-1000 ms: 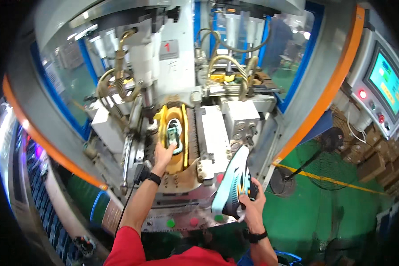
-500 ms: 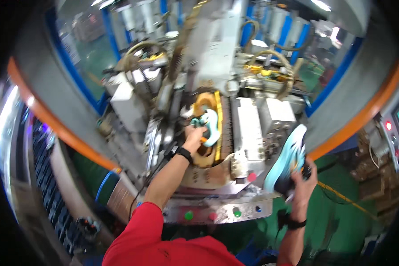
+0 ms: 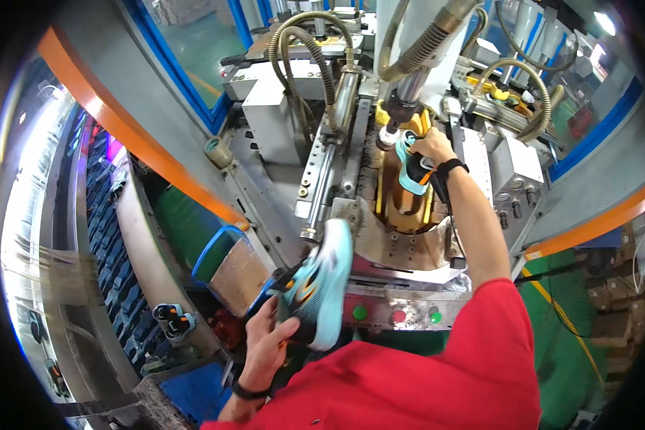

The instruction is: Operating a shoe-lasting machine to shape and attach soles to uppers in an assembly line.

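Observation:
My left hand (image 3: 266, 342) grips a pale turquoise sneaker (image 3: 331, 290) by its dark heel end, with the toe pointing up and away from me. The sneaker is held in the air before the front edge of the machine (image 3: 408, 247). Farther off, my right hand (image 3: 433, 147) is closed at the top of a second turquoise sneaker (image 3: 411, 179). That sneaker lies in the machine's bed between yellow side pieces (image 3: 428, 208), under a dark vertical press rod (image 3: 403, 107). My right fingertips are partly hidden.
Green and red buttons (image 3: 399, 316) line the front panel. To the left, a ribbed dark conveyor (image 3: 115, 265) runs past, and another sneaker (image 3: 173, 321) sits at its edge. A blue-framed board (image 3: 240, 276) stands between conveyor and machine. Hoses (image 3: 315, 29) arch above the bed.
My view has turned left. My left hand has come back from the machine bed and now holds a sneaker near me; my right hand has moved from the right side into the bed with a sneaker.

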{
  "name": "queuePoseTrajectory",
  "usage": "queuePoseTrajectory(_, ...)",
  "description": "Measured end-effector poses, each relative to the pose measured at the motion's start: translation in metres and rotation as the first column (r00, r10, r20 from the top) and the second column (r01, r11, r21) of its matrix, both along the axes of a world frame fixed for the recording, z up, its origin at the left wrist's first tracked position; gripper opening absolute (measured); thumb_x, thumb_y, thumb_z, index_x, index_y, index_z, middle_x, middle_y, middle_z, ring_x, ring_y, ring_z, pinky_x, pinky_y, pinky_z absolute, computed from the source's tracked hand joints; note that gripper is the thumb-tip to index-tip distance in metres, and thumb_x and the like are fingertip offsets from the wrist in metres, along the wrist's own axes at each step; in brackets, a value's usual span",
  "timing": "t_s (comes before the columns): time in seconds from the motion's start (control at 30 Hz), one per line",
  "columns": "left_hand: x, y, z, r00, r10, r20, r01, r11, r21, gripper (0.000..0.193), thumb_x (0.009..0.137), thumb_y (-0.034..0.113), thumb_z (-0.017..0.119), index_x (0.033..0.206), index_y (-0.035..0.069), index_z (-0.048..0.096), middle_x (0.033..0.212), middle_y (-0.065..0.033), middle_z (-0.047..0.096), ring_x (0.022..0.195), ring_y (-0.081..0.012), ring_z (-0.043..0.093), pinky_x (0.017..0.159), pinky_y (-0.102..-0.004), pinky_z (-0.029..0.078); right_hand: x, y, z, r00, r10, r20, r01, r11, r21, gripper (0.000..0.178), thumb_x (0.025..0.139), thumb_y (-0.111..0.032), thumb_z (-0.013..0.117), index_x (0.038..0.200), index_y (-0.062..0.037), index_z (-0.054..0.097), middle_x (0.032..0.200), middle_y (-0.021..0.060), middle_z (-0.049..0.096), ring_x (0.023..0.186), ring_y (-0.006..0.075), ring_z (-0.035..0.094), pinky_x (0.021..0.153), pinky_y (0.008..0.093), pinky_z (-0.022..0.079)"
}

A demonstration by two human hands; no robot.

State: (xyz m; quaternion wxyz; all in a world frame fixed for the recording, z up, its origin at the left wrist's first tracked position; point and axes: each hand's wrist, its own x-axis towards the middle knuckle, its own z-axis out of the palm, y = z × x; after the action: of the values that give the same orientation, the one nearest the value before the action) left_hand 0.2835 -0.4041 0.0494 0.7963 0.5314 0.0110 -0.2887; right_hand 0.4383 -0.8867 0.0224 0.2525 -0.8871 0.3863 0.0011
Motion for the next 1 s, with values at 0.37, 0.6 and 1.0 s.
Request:
queuePoseTrajectory(0.37,-0.069,0.071,-0.015,0.834,0.552,0.003,-0.545,0.823,0.157,0.040,0.087,0.008,0.062,0.123,-0.006,0.055,0.110,-0.0116,0.065,0.096,-0.0194,0.065,0.086,-0.0339,0.052,0.021,0.009,-0.105,0.979,-0.005,0.203,0.057,0.966,-0.251,0.048,0.080,-0.023,0.067,0.114,0.0020,0.044,0.100,0.0258,0.066,0.097,0.0398,0.066,0.081,0.0477,0.054)
queuePoseTrajectory(0.6,-0.074,0.050,-0.031,0.791,0.606,-0.082,-0.589,0.791,0.164,0.034,0.089,0.008,0.060,0.122,0.000,0.058,0.104,-0.0068,0.068,0.088,-0.0179,0.069,0.072,-0.0319,0.055,-0.164,0.189,-0.031,0.564,0.432,0.704,-0.399,0.889,-0.227,0.022,0.078,-0.003,0.064,0.101,-0.0037,0.063,0.094,0.0154,0.066,0.089,0.0336,0.063,0.079,0.0411,0.052)
queuePoseTrajectory(1.0,-0.104,0.001,-0.014,0.837,0.541,-0.086,-0.520,0.834,0.185,0.031,0.089,0.014,0.062,0.118,0.005,0.061,0.101,-0.0043,0.068,0.087,-0.0172,0.067,0.072,-0.0348,0.053,-0.216,0.284,-0.270,0.478,0.731,0.487,-0.742,0.633,-0.222,0.011,0.082,-0.009,0.056,0.093,-0.0054,0.056,0.100,0.0121,0.059,0.099,0.0328,0.058,0.076,0.0408,0.054)
